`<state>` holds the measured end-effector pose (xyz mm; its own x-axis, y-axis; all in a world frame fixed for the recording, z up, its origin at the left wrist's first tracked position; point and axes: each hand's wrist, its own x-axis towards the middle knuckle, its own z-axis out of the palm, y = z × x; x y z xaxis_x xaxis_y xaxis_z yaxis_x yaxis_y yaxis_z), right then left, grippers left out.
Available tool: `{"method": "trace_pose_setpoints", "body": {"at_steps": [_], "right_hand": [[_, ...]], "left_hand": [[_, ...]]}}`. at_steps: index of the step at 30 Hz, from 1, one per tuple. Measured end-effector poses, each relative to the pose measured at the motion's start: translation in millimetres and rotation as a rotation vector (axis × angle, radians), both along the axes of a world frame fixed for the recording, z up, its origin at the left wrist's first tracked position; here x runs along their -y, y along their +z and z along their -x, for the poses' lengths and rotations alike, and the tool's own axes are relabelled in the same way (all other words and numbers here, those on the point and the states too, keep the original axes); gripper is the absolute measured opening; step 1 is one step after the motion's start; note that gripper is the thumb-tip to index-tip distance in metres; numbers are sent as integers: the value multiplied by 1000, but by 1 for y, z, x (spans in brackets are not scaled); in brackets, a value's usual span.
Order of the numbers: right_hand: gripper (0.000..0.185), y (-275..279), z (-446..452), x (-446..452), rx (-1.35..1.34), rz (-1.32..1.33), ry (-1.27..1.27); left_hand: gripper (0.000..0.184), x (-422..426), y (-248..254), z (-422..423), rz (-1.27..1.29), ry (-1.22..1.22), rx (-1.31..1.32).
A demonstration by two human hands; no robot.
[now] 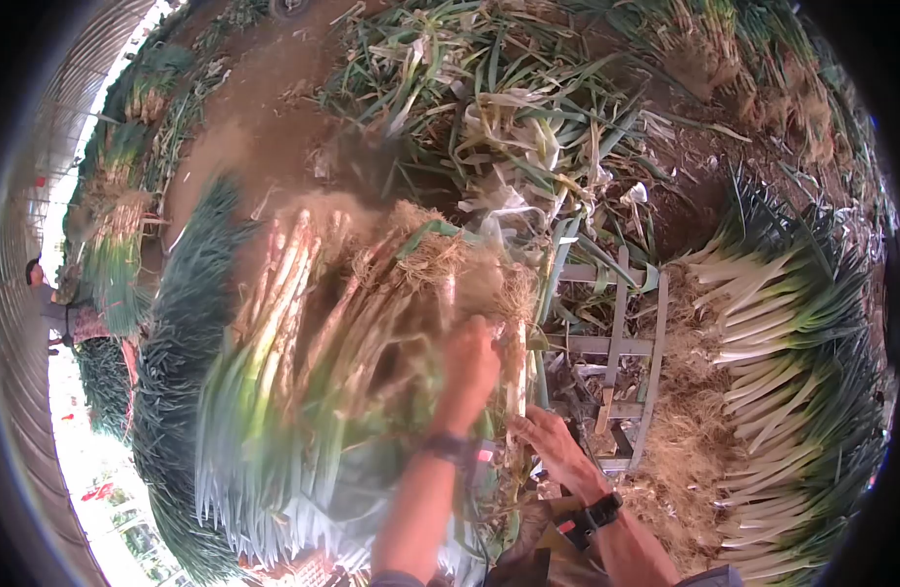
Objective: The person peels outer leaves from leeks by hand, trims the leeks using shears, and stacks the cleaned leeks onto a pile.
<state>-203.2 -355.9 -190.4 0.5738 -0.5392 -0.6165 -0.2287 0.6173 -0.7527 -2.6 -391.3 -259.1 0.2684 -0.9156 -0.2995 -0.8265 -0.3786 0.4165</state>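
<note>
My right hand [553, 445] is closed around the pale stalk of a green onion [515, 377], which stands root end up in front of me. Close to the roots of that stalk is my left hand [469, 367], slightly blurred. Its fingers are curled, and what they hold, if anything, is hidden. To the left of it lies a heap of unpeeled green onions [288, 284], their brown roots pointing away and their green leaves toward me. Part of this heap is smeared by motion.
A metal frame [621, 342] stands right of my hands. Beyond it lies a long row of cleaned green onions [763, 391], roots facing inward. Stripped leaves [508, 108] are piled ahead on the soil. More bundles [117, 235] line the left, where a person [53, 303] is visible.
</note>
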Motion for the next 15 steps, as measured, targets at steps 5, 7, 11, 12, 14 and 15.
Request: {"method": "trace_pose_setpoints", "body": {"at_steps": [5, 7, 11, 12, 14, 15], "right_hand": [[53, -5, -8, 61, 72, -105, 105], [50, -20, -21, 81, 66, -25, 15], [43, -31, -44, 118, -88, 138, 6], [41, -28, -57, 123, -197, 161, 38], [39, -12, -58, 122, -278, 152, 69], [38, -17, -56, 115, -253, 155, -3]], "left_hand": [[29, 1, 5, -4, 139, -10, -39], [28, -3, -2, -6, 127, -15, -91], [25, -1, 8, -6, 186, -49, -106], [24, 3, 12, -6, 179, -51, -89], [23, 9, 17, -4, 160, -50, -57], [23, 9, 11, -4, 104, -31, -49]]}}
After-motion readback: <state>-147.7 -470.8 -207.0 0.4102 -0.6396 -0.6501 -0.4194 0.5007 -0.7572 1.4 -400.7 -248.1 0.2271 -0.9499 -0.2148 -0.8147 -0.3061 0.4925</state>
